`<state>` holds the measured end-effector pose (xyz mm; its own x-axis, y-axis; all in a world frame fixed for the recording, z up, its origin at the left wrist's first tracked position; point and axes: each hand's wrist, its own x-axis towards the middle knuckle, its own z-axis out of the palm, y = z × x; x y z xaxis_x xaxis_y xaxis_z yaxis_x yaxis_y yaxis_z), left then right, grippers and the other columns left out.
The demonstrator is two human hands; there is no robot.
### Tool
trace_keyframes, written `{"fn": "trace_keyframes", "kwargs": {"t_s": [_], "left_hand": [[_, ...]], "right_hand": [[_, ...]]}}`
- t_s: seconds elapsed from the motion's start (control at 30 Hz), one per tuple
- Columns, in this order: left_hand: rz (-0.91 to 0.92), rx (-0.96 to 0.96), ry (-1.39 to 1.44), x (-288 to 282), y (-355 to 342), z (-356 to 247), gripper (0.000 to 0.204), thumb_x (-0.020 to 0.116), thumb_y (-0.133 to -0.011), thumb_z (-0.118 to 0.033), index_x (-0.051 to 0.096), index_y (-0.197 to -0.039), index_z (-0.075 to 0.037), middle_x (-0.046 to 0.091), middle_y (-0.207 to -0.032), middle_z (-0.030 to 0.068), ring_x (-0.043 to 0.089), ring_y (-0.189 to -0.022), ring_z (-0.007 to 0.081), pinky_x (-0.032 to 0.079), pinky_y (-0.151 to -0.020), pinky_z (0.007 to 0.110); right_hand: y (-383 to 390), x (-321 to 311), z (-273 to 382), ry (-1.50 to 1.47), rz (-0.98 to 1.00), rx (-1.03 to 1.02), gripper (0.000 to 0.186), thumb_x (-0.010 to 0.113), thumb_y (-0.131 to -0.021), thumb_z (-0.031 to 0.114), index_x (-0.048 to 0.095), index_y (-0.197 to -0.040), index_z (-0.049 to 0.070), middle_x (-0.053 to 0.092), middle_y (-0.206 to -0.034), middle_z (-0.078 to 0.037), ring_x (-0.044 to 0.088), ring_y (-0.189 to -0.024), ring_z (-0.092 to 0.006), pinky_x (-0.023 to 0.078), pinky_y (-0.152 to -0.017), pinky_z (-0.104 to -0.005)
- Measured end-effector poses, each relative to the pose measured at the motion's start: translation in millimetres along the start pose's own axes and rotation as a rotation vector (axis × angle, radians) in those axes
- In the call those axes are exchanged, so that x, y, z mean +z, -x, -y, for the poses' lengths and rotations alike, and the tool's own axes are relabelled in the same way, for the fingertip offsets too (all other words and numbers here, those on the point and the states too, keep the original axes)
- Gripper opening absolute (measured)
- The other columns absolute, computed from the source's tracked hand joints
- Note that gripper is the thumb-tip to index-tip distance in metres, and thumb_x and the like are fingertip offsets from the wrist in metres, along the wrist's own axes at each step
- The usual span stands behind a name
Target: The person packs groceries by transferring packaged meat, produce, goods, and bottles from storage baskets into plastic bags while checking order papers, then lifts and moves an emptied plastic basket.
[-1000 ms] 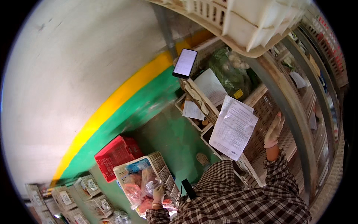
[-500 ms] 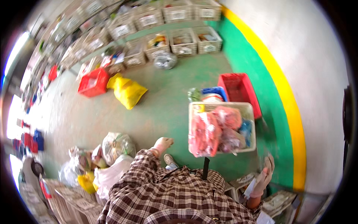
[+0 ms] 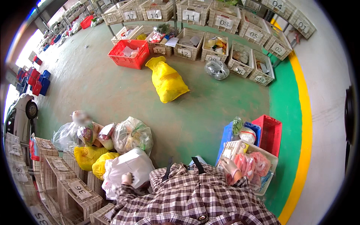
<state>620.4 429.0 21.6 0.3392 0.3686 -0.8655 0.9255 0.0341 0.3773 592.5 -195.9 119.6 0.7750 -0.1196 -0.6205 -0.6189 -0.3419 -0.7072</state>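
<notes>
A green floor meets your pale wall. I can't tell if your left hand or right hand grips.

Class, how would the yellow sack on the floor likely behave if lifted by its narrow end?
The yellow sack would probably sag, since its skin looks soft and creased. Its bulging body suggests a full load, so it may be fairly heavy.
</notes>
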Motion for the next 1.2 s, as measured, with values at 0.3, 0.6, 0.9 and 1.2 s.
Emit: {"fn": "trace_keyframes", "kwargs": {"t_s": [0.3, 0.6, 0.9, 1.2], "left_hand": [[0.268, 1.148, -1.058, 150, -44, -125, 0.022, 0.055, -0.087, -0.019, 0.064, -0.094, 0.000, 0.066, -0.081, 0.0080, 0.062, -0.071, 0.0186, 0.049, -0.068, 0.029], [0.055, 0.296, 0.067, 184, -70, -351, 0.023, 0.056, -0.088, -0.015, 0.063, -0.105, -0.002, 0.065, -0.091, 0.0062, 0.059, -0.080, 0.0138, 0.047, -0.071, 0.026], [-0.115, 0.290, -0.505, 222, -210, -455, 0.047, 0.059, -0.079, -0.029, 0.056, -0.118, -0.003, 0.059, -0.113, 0.0207, 0.056, -0.107, 0.0343, 0.043, -0.093, 0.037], [0.140, 0.235, -0.021, 270, -344, -647, 0.035, 0.059, -0.086, -0.010, 0.053, -0.117, 0.005, 0.062, -0.111, 0.0162, 0.059, -0.102, 0.0202, 0.045, -0.090, 0.028]], "right_hand": [[-177, -37, -89, 0.957, 0.189, -0.436, 0.025, 0.052, -0.091, 0.023, 0.063, -0.096, 0.002, 0.065, -0.094, -0.015, 0.060, -0.087, -0.0279, 0.047, -0.077, -0.0336], [-430, -34, 216, -0.250, 0.066, 0.109, 0.020, 0.052, -0.092, 0.011, 0.058, -0.106, -0.002, 0.064, -0.090, -0.006, 0.058, -0.081, -0.0118, 0.048, -0.072, -0.0244], [-571, 14, 393, -0.216, 0.030, 0.241, 0.037, 0.054, -0.090, 0.011, 0.045, -0.125, 0.001, 0.062, -0.093, -0.006, 0.056, -0.076, -0.0095, 0.045, -0.063, -0.0213], [-816, 156, 453, 0.575, 0.100, -0.073, 0.059, 0.063, -0.082, 0.016, 0.037, -0.131, -0.001, 0.048, -0.124, -0.023, 0.049, -0.114, -0.0345, 0.039, -0.097, -0.0395]]}}
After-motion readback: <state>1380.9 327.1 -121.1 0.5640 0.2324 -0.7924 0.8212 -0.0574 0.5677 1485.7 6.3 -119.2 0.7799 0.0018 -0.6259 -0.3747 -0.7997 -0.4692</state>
